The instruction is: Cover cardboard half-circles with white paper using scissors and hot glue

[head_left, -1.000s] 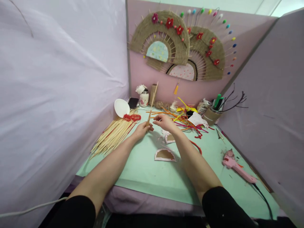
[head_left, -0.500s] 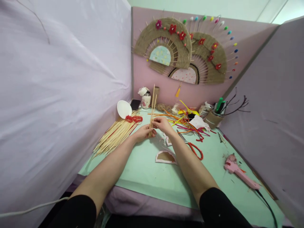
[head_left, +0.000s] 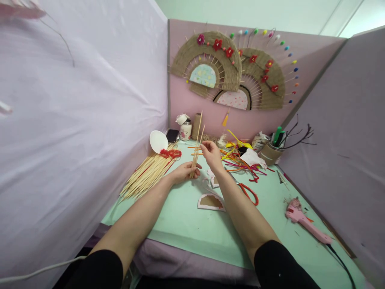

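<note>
Several thin bamboo sticks stand nearly upright above the table, leaning slightly right, two reaching higher than the others. Around their lower ends my left hand is closed. Higher up, my right hand pinches with thumb and forefinger at the sticks; its fingertips partly hide the contact. A pile of loose bamboo sticks lies left of my left hand, with red netting at its top end. Below my hands is a half-round cardboard piece edged in white-pink. Orange-handled scissors lie beside my right forearm.
A pink glue gun with a black cord is at right. Colourful pipe cleaners, a jar, a twine spool and a pen holder stand or lie at the back. Decorated fans hang on the pink panel.
My right hand has moved slightly up and right along the sticks, away from my left hand. The sticks lean more to the right. The view has tilted slightly upward.
</note>
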The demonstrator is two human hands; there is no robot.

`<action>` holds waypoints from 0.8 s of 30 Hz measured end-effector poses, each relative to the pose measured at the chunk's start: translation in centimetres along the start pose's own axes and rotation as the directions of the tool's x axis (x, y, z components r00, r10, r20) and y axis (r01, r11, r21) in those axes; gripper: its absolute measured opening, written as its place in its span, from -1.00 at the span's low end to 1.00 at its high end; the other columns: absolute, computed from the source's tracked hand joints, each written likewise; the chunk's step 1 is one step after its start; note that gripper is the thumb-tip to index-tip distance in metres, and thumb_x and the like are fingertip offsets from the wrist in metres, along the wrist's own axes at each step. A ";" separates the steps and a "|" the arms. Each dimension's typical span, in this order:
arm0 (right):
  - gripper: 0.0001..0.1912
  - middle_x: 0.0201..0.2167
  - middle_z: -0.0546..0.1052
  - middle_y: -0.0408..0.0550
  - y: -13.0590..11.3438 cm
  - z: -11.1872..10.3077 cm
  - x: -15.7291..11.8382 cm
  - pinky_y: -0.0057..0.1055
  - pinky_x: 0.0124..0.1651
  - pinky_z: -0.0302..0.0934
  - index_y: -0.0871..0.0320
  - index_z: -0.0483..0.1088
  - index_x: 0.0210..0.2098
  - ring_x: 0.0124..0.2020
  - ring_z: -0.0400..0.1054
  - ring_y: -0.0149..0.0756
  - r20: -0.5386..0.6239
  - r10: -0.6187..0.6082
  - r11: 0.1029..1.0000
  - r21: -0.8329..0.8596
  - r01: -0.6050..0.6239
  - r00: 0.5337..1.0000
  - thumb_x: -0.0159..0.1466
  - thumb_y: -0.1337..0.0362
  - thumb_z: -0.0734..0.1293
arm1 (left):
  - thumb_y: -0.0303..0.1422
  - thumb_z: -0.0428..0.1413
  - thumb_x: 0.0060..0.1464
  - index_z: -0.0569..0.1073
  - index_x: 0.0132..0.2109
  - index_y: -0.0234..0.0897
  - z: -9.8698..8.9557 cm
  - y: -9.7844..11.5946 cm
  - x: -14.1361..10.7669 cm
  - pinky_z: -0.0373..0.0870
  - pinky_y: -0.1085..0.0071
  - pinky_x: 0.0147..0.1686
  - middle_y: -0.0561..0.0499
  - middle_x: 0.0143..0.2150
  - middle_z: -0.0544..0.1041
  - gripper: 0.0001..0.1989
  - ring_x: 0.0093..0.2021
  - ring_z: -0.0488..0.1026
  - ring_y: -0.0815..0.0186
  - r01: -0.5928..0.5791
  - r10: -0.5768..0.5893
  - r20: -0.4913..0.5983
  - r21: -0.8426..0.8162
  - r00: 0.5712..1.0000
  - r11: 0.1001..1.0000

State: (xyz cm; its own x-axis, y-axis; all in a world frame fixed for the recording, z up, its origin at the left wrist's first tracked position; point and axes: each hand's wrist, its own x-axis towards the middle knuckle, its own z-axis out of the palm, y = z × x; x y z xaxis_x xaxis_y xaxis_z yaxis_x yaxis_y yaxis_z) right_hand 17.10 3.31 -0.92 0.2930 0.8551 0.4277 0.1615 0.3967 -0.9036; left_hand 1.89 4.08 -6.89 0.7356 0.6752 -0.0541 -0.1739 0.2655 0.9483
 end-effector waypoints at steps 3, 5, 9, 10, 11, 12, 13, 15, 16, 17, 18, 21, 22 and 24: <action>-0.59 -0.43 0.36 -0.18 -0.4 -0.4 0.1 -0.53 -0.54 0.04 0.15 0.40 -0.26 -0.50 0.17 -0.47 0.111 0.179 0.971 0.144 -0.194 0.978 0.07 -0.04 0.36 | -0.25 0.28 -0.07 0.45 -0.17 -0.39 0.0 0.2 -0.2 0.32 0.43 -0.34 -0.02 -0.42 0.49 -0.64 -0.48 0.41 0.44 0.084 -0.084 0.103 0.005 0.991 0.996; -0.57 -0.50 0.29 -0.23 -0.7 -1.0 0.2 -0.56 -0.58 -0.05 0.15 0.43 -0.28 -0.56 0.08 -0.53 0.211 0.235 0.941 0.195 -0.276 0.949 0.03 -0.05 0.40 | -0.24 0.30 -0.10 0.45 -0.18 -0.39 -0.1 0.3 -0.4 0.31 0.43 -0.37 -0.03 -0.42 0.50 -0.62 -0.50 0.40 0.43 0.141 -0.142 0.178 0.017 0.974 0.990; -0.60 -0.60 0.19 -0.29 -1.0 -2.2 0.5 -0.56 -0.63 -0.17 0.17 0.45 -0.37 -0.63 -0.07 -0.57 0.323 0.267 0.919 0.197 -0.341 0.908 -0.02 -0.02 0.45 | -0.22 0.32 -0.13 0.47 -0.19 -0.38 -0.2 0.4 -0.6 0.31 0.43 -0.39 -0.04 -0.42 0.51 -0.60 -0.50 0.41 0.42 0.197 -0.202 0.242 0.047 0.949 0.979; -0.60 -0.61 0.20 -0.29 -1.0 -2.4 0.6 -0.56 -0.63 -0.17 0.18 0.44 -0.39 -0.64 -0.06 -0.58 0.341 0.274 0.918 0.185 -0.350 0.899 -0.01 -0.03 0.45 | -0.22 0.32 -0.14 0.47 -0.19 -0.38 -0.2 0.5 -0.7 0.31 0.42 -0.39 -0.04 -0.42 0.51 -0.60 -0.50 0.42 0.42 0.206 -0.212 0.246 0.050 0.946 0.977; -0.60 -0.62 0.21 -0.28 -1.0 -2.6 0.7 -0.56 -0.63 -0.17 0.18 0.44 -0.40 -0.64 -0.05 -0.58 0.349 0.279 0.918 0.176 -0.356 0.894 -0.01 -0.03 0.45 | -0.21 0.33 -0.14 0.47 -0.20 -0.38 -0.2 0.5 -0.7 0.31 0.42 -0.39 -0.04 -0.42 0.51 -0.60 -0.50 0.42 0.41 0.215 -0.221 0.248 0.050 0.943 0.975; -0.60 -0.61 0.23 -0.27 -0.9 -2.8 0.8 -0.56 -0.63 -0.16 0.19 0.43 -0.41 -0.64 -0.04 -0.58 0.346 0.284 0.918 0.172 -0.358 0.894 -0.01 -0.03 0.45 | -0.21 0.33 -0.15 0.47 -0.20 -0.38 -0.3 0.6 -0.8 0.32 0.42 -0.39 -0.04 -0.42 0.51 -0.59 -0.50 0.43 0.41 0.222 -0.228 0.249 0.050 0.941 0.974; -0.60 -0.61 0.25 -0.26 -0.9 -3.0 0.9 -0.56 -0.63 -0.15 0.19 0.43 -0.41 -0.65 -0.02 -0.58 0.336 0.286 0.918 0.173 -0.357 0.898 -0.01 -0.03 0.46 | -0.21 0.34 -0.16 0.47 -0.20 -0.38 -0.3 0.6 -0.8 0.32 0.42 -0.38 -0.04 -0.42 0.51 -0.59 -0.50 0.43 0.40 0.229 -0.235 0.250 0.052 0.939 0.972; -0.59 -0.60 0.28 -0.25 -0.9 -3.3 1.1 -0.56 -0.63 -0.12 0.19 0.42 -0.41 -0.65 -0.01 -0.59 0.302 0.286 0.919 0.182 -0.350 0.909 -0.02 -0.04 0.46 | -0.21 0.34 -0.16 0.47 -0.20 -0.38 -0.3 0.7 -0.9 0.32 0.42 -0.38 -0.03 -0.42 0.51 -0.59 -0.49 0.44 0.40 0.239 -0.246 0.255 0.061 0.935 0.969; -0.59 -0.60 0.29 -0.24 -1.0 -3.4 1.2 -0.56 -0.63 -0.11 0.19 0.42 -0.41 -0.65 0.00 -0.59 0.289 0.286 0.919 0.186 -0.347 0.914 -0.02 -0.04 0.46 | -0.21 0.33 -0.15 0.47 -0.20 -0.38 -0.4 0.7 -0.9 0.32 0.42 -0.38 -0.04 -0.42 0.52 -0.60 -0.49 0.44 0.40 0.242 -0.251 0.258 0.066 0.933 0.968; -0.60 -0.60 0.30 -0.24 -1.1 -3.7 1.3 -0.57 -0.63 -0.09 0.19 0.42 -0.41 -0.65 0.01 -0.59 0.277 0.286 0.919 0.191 -0.344 0.917 -0.02 -0.03 0.47 | -0.21 0.33 -0.14 0.47 -0.20 -0.38 -0.4 0.7 -0.9 0.32 0.42 -0.38 -0.04 -0.42 0.52 -0.60 -0.49 0.44 0.41 0.246 -0.257 0.262 0.073 0.930 0.966; -0.61 -0.60 0.30 -0.24 -1.2 -4.1 1.5 -0.57 -0.63 -0.09 0.18 0.42 -0.42 -0.65 0.02 -0.59 0.263 0.283 0.919 0.200 -0.339 0.922 -0.01 -0.01 0.47 | -0.22 0.32 -0.12 0.47 -0.20 -0.38 -0.4 0.7 -0.9 0.32 0.42 -0.38 -0.04 -0.42 0.52 -0.61 -0.49 0.43 0.41 0.252 -0.264 0.265 0.081 0.927 0.964; -0.68 -0.63 0.28 -0.25 -1.9 -6.0 3.0 -0.60 -0.65 -0.09 0.19 0.40 -0.45 -0.66 0.03 -0.60 0.196 0.258 0.916 0.262 -0.304 0.946 0.02 0.06 0.47 | -0.22 0.31 -0.11 0.47 -0.21 -0.37 -0.6 0.7 -1.0 0.32 0.43 -0.40 -0.04 -0.43 0.53 -0.64 -0.49 0.43 0.41 0.278 -0.300 0.277 0.117 0.913 0.953; -0.70 -0.63 0.28 -0.26 -2.2 -6.9 3.8 -0.61 -0.66 -0.08 0.19 0.39 -0.45 -0.67 0.03 -0.60 0.155 0.240 0.915 0.295 -0.277 0.958 0.05 0.09 0.47 | -0.22 0.31 -0.11 0.47 -0.22 -0.37 -0.6 0.8 -1.1 0.32 0.44 -0.40 -0.04 -0.44 0.53 -0.64 -0.49 0.43 0.40 0.287 -0.314 0.284 0.132 0.906 0.949; -0.73 -0.64 0.25 -0.28 -2.8 -8.7 5.5 -0.63 -0.66 -0.05 0.18 0.36 -0.45 -0.67 0.05 -0.60 0.016 0.181 0.911 0.375 -0.174 0.983 0.11 0.12 0.44 | -0.21 0.31 -0.11 0.47 -0.25 -0.36 -0.6 1.2 -1.3 0.34 0.43 -0.41 -0.04 -0.45 0.53 -0.65 -0.50 0.43 0.40 0.304 -0.340 0.310 0.160 0.888 0.939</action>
State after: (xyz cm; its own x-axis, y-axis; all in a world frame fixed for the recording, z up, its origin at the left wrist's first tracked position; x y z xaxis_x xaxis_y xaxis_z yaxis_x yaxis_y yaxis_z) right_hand 26.46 4.03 4.16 0.3023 0.9180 0.2565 -0.2572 0.3377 -0.9054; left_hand 0.29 3.95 -5.88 0.9154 0.2958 -0.2731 0.1644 0.3445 0.9243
